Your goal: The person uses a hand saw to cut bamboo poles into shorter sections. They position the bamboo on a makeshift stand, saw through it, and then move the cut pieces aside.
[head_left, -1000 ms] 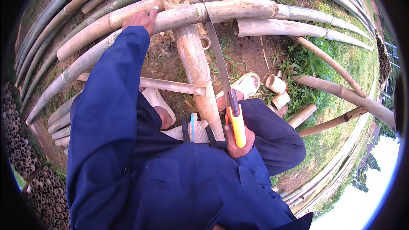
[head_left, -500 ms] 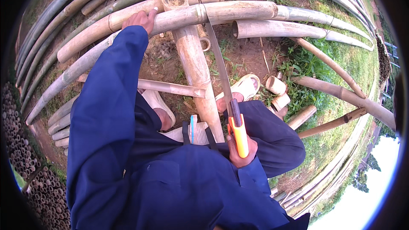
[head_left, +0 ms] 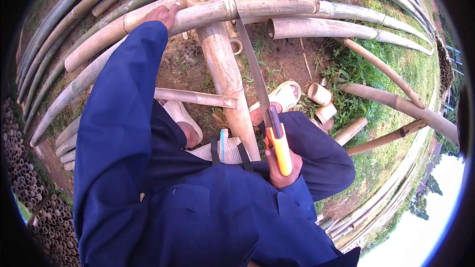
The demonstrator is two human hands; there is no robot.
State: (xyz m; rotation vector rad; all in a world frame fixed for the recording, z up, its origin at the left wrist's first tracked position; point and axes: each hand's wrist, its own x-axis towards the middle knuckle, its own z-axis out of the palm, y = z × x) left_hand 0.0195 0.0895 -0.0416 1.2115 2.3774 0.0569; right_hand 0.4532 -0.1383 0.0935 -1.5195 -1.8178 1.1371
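Note:
My left hand (head_left: 162, 16) is closed over a pale bamboo pole (head_left: 277, 5), its thumb pointing toward the support; the fingers' undersides are hidden. In my right hand (head_left: 287, 168) is a handsaw (head_left: 257, 76) with an orange-yellow handle, gripped near my right knee. The long blade slants away to the left, and its far end lies against the pole beside a node ring, to the right of my left hand. Beneath, a thick bamboo support (head_left: 221, 64) carries the pole. A second bamboo pole (head_left: 109, 35) lies just behind it.
Cut bamboo rings (head_left: 320, 94) lie by my right shoe (head_left: 284, 96). A split bamboo strip (head_left: 195, 97) crosses near my left shoe. Crossed bamboo props (head_left: 391, 100) stand at right. Long poles (head_left: 64, 17) line the far left, and stacked cut ends (head_left: 29, 183) fill the lower left.
The saw and my right hand have shifted slightly forward, away from my body. My left hand stays on the pole. The whole view has tilted a little.

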